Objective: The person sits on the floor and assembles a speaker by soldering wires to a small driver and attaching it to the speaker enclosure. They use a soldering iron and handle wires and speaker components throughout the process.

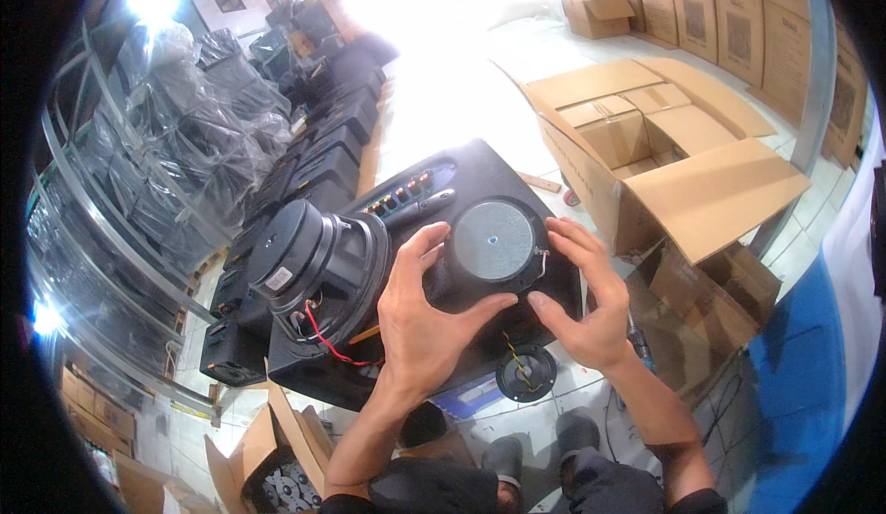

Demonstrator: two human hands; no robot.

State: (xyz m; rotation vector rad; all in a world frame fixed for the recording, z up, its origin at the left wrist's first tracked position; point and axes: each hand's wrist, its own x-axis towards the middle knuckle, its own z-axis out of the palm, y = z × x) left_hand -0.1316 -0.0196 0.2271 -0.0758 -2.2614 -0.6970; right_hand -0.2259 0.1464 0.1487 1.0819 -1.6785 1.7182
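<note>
Can count two hands (pixel 415 316) (pixel 600 320), two shoes (pixel 503 457), one big speaker (pixel 300 251), one grey disc (pixel 494 254), one small round part (pixel 541 388), one circuit board (pixel 399 201), one red wire (pixel 318 331), one yellow wire (pixel 520 362). Cannot count all the cartons (pixel 694 16).

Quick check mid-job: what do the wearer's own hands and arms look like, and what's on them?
The left hand and right hand are both ungloved; no rings, watch or bracelet show. The forearms are bare, with no cables on them. Dark sleeves show at the lower edge; too little is visible to tell their full length.
</note>
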